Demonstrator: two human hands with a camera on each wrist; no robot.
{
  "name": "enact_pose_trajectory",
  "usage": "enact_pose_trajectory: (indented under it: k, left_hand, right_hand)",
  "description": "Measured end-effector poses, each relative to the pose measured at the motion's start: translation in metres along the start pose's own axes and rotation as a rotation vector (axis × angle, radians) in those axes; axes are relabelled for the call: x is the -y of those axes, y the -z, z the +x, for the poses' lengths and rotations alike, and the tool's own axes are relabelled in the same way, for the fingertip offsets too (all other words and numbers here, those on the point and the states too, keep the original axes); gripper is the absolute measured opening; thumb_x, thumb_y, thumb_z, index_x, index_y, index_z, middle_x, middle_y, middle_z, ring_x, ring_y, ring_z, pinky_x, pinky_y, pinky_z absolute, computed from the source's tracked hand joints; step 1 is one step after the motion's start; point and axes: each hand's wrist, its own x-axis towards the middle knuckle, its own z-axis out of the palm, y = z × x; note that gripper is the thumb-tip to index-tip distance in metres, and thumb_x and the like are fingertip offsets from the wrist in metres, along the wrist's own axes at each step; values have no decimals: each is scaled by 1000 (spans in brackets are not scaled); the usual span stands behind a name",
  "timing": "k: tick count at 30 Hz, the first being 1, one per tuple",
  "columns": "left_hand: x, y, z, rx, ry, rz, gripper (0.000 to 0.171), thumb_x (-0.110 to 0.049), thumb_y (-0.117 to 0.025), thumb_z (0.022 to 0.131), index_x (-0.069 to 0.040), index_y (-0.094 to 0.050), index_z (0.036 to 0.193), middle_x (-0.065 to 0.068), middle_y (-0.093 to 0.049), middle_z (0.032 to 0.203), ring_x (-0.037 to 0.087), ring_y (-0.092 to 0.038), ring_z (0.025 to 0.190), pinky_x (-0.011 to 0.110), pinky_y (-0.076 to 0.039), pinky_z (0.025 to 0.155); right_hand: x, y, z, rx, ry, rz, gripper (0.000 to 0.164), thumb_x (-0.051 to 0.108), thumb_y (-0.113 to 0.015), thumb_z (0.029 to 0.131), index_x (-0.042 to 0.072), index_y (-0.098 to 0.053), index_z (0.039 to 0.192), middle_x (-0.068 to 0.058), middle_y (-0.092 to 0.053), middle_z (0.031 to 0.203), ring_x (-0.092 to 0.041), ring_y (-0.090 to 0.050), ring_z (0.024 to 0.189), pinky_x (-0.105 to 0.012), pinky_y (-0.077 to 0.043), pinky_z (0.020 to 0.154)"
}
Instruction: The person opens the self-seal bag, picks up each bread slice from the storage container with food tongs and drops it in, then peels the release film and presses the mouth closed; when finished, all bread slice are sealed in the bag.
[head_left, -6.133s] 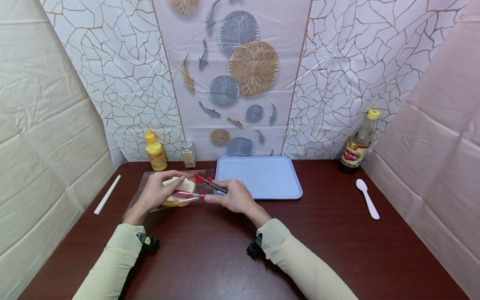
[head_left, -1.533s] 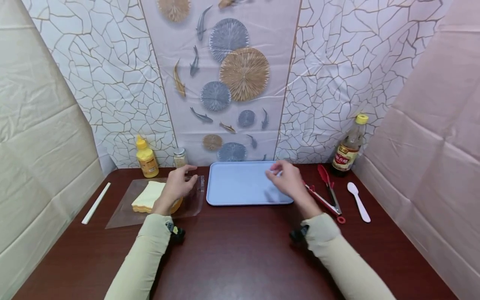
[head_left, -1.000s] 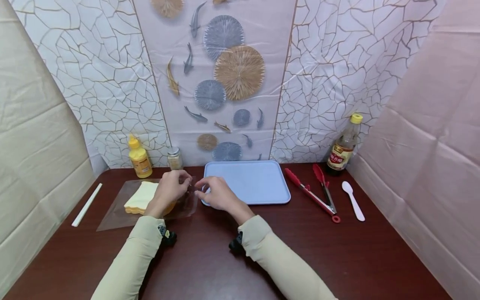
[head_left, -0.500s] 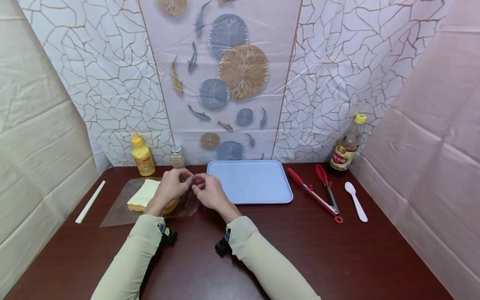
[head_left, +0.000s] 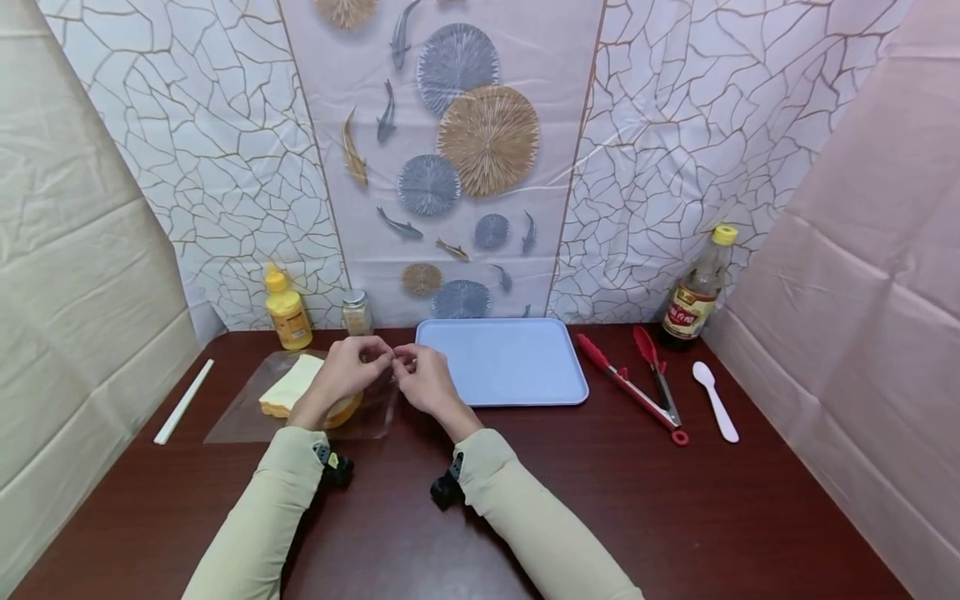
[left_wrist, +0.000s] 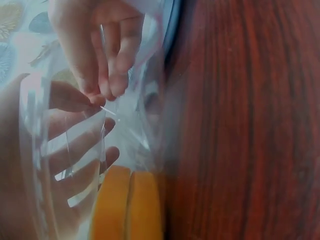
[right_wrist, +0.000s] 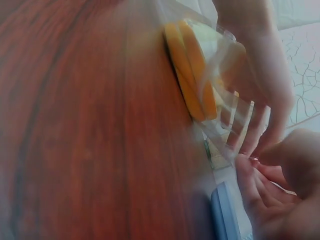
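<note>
Two slices of bread lie inside a clear plastic bag at the left of the table. My left hand reaches over the bread and pinches the bag's right-hand end between thumb and finger. Close against it, my right hand pinches the same end, and the fingertips of both hands nearly touch. In the left wrist view a thin white strip shows by the fingertips; I cannot tell what it is. Orange-brown crusts show through the film in the right wrist view.
A blue tray lies right of my hands. Beyond it are red-tipped tongs, a white spoon and a dark sauce bottle. A yellow squeeze bottle, a seasoning jar and white chopsticks stand or lie left.
Earlier my right hand held the tongs at the bread; they now lie right of the tray. That hand has come back left to the bag's end, beside my left hand.
</note>
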Motion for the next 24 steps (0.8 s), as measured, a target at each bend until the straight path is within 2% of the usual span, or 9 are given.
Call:
enact_pose_trajectory:
  k: [3,8,12,16,21,24]
  left_hand:
    - [-1,1,0,10,-21,-6,14,-28,-70,102,-19,-82,101,3,-80,99,21,-68,90,37,-53,82]
    - [-3,2,1,31,-46,-11,14,-25,-70,102,-18,-82,101,3,-80,97,19,-68,87,36,-53,81]
    - [-5,3,1,34,-48,-12,15,-24,-71,103,-15,-83,102,3,-81,96,18,-69,84,35,-54,80]
    - [-8,4,1,45,-42,-21,17,-24,-71,104,-12,-83,103,4,-81,90,19,-70,75,34,-54,75]
    - [-11,3,0,59,-44,-36,16,-22,-70,104,-12,-82,102,8,-79,84,17,-66,67,33,-52,68]
    - [-14,3,-1,57,-43,-29,16,-22,-69,104,-13,-82,101,7,-78,83,18,-65,69,33,-51,68]
  right_hand:
    - [0,0,1,-44,-14,-20,19,15,-69,106,5,-81,117,-8,-82,99,-16,-77,84,-18,-57,71]
    - [1,1,0,-69,-34,-51,16,17,-73,104,8,-84,111,-3,-83,94,-9,-74,78,-16,-55,68]
    - [2,3,-1,-98,-30,-56,14,18,-74,103,10,-85,105,-1,-82,89,-7,-74,73,-17,-55,66]
    - [3,5,-2,-117,-37,-48,12,16,-74,102,12,-85,99,1,-81,82,-2,-72,66,-18,-56,65]
    - [3,6,-3,-147,-26,-96,11,17,-75,97,15,-85,92,5,-80,76,0,-67,65,-19,-54,67]
    - [2,5,-3,-167,-18,-115,12,18,-76,95,17,-85,87,7,-78,73,-2,-66,66,-19,-53,66]
